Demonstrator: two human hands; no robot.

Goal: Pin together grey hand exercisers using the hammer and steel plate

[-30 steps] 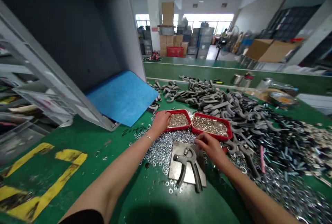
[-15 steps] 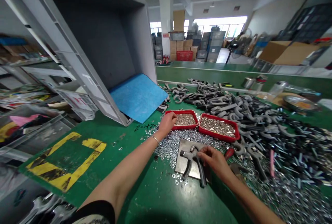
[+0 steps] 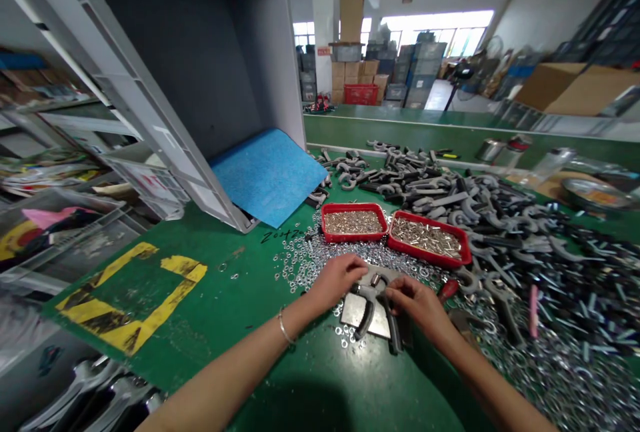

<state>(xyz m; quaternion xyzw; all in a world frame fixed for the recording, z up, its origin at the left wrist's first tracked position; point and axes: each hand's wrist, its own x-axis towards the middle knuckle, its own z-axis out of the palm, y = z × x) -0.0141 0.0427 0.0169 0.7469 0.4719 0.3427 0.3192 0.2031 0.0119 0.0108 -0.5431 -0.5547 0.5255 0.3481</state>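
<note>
Head view: a grey two-handled metal clamp piece [image 3: 369, 315] lies on a flat grey steel plate [image 3: 351, 309] on the green bench [image 3: 310, 379]. Its head is at the plate's far edge and its long axis runs back toward the person. The left hand [image 3: 336, 279] curls over the plate's far-left corner, its grip hidden. The right hand [image 3: 419, 303], at the plate's right edge, pinches the head. Both hands are about equally near.

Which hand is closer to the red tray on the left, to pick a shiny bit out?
Left, probably. The left hand lies just in front of the left red tray, with only loose washers between. The right hand is farther off, its fingers on the grey tool.
</note>
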